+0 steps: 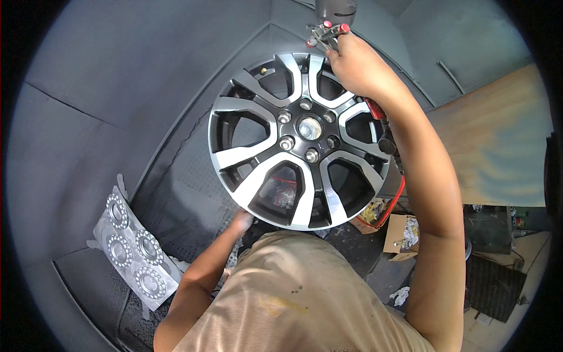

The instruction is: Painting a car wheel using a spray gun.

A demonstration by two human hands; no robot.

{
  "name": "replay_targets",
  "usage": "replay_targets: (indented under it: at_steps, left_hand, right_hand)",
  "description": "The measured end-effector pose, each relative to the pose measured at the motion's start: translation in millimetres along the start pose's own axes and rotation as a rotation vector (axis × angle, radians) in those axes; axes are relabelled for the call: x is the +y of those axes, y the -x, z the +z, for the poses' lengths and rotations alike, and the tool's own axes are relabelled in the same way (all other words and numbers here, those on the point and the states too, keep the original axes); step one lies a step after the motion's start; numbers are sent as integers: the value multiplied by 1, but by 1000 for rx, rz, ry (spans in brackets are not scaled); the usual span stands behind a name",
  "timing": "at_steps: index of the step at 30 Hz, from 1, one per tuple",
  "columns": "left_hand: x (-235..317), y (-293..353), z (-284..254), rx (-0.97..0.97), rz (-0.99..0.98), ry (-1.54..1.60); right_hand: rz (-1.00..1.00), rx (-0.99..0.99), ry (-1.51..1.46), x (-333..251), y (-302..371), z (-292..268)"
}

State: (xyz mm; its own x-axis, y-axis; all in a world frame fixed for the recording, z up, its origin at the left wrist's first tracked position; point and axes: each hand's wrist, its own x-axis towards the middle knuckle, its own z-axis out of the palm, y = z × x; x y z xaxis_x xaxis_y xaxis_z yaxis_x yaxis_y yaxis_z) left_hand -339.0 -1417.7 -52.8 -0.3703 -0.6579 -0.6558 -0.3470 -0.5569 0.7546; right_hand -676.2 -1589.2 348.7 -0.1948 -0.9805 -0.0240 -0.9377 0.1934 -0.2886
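Note:
A multi-spoke alloy wheel rim (267, 182) faces me, with bright silver spoke faces and dark grey recesses. Beyond its upper right edge, my right hand (355, 58) is closed around a metal spray gun (324, 37) with red-tipped knobs. A dark grey cup (335, 10) shows at the top by the gun. The gun's lower end and a red hose (400, 193) show beside my forearm. My left hand (241, 223) is at the rim's lower left edge; its fingers are hidden there.
Grey booth walls (105, 76) enclose the left and back. A silver-grey sheet with ring patterns (135, 252) leans at lower left. On the right are a cardboard box (399, 237) with crumpled material, a large tan panel (492, 141) and a dark ribbed mat (495, 284).

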Motion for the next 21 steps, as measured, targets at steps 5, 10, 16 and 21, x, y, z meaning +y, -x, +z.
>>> replay_targets:
  at_steps: [5, 10, 16, 21]
  left_hand:
    - [41, 17, 10, -259, -178, -224]
    - [30, 5, 24, -398, 90, -645]
    - [18, -9, 28, -490, 230, -749]
    - [16, -17, -2, -424, 20, -769]
  right_hand:
    - [13, 36, 7, 11, -3, 11]
    - [44, 39, -34, -1, 1, 9]
    - [56, 43, -6, 15, -7, 18]
    - [87, 66, 33, 25, -10, 26]
